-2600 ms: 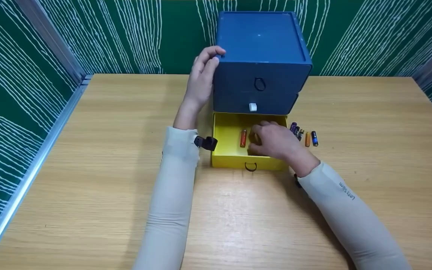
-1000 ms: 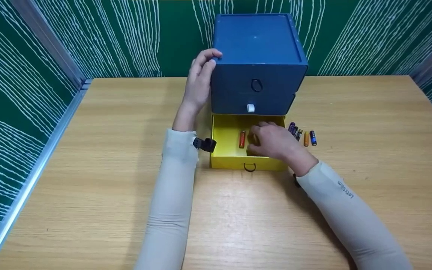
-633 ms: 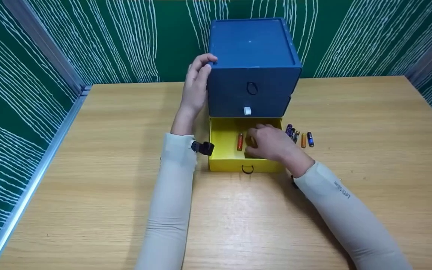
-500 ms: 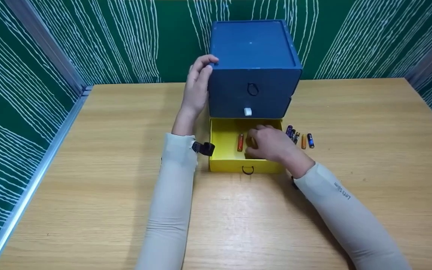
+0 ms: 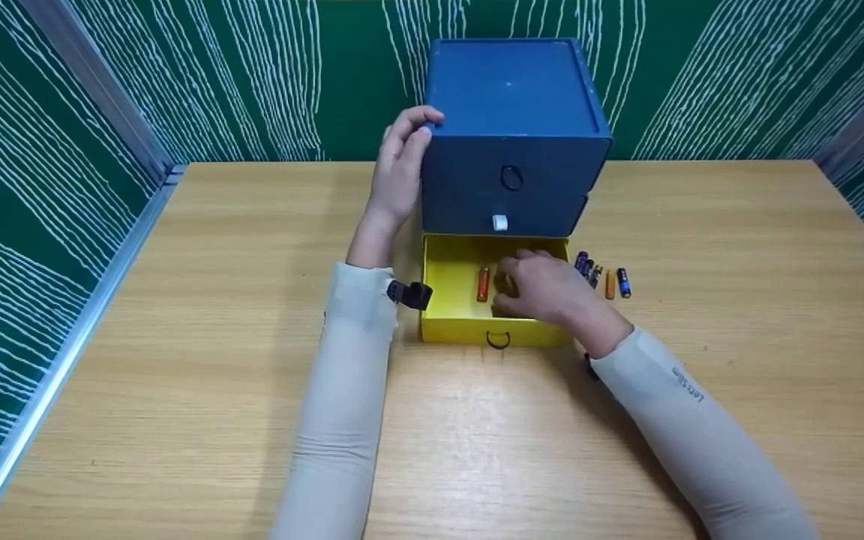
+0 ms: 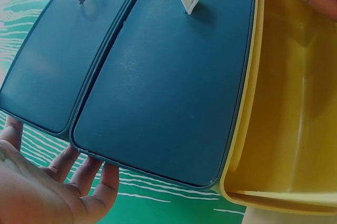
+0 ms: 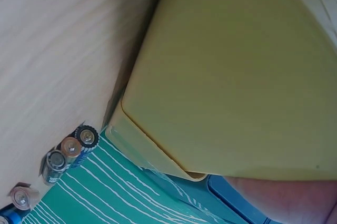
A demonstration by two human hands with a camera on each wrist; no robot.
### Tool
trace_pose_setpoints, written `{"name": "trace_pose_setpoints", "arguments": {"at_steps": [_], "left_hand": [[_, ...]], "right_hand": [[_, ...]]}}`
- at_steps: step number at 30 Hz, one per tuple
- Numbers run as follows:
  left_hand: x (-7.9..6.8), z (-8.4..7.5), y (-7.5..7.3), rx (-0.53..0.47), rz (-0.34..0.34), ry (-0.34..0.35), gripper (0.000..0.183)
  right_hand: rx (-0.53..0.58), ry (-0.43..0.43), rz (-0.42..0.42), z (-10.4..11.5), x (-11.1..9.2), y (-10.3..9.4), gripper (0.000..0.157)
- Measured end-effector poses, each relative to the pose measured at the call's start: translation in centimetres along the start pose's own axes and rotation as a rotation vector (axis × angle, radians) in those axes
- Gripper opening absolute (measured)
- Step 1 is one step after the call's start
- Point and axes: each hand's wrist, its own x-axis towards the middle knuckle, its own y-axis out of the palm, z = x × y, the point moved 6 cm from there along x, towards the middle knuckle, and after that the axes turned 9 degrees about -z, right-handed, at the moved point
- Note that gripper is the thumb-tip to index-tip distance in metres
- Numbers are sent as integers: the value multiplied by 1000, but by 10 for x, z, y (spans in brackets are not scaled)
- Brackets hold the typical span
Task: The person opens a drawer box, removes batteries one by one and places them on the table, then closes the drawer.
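My left hand (image 5: 396,171) rests against the left side of a blue drawer cabinet (image 5: 518,88), one finger reaching its top corner. In the left wrist view, its fingertips (image 6: 109,174) touch the cabinet's side edge. The bottom yellow drawer (image 5: 443,330) is pulled out. My right hand (image 5: 548,289) reaches over its right wall and down inside, fingers bent, with the tips mostly hidden; I cannot tell whether they hold anything. A red battery (image 5: 483,284) lies in the drawer, just left of that hand.
Right of the drawer, several dark batteries (image 5: 587,266) stand close together, with an orange battery (image 5: 610,284) and a blue battery (image 5: 624,283) beside them. Two closed blue drawers sit above, one with a white pull tab (image 5: 500,223). A green patterned wall (image 5: 361,82) borders the wooden table (image 5: 199,337).
The view has tilted slightly, shifting the whole scene a little. Both hands, the drawer and the batteries keep their places relative to each other.
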Motion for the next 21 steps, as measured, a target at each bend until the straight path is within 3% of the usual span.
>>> {"name": "trace_pose_setpoints", "arguments": {"at_steps": [11, 21], "left_hand": [[1, -1, -1, -12, 12, 37, 24], [0, 0, -1, -15, 4, 3, 24]], "right_hand": [[-8, -16, -17, 2, 1, -1, 32], [14, -9, -10, 2, 1, -1, 33]]}}
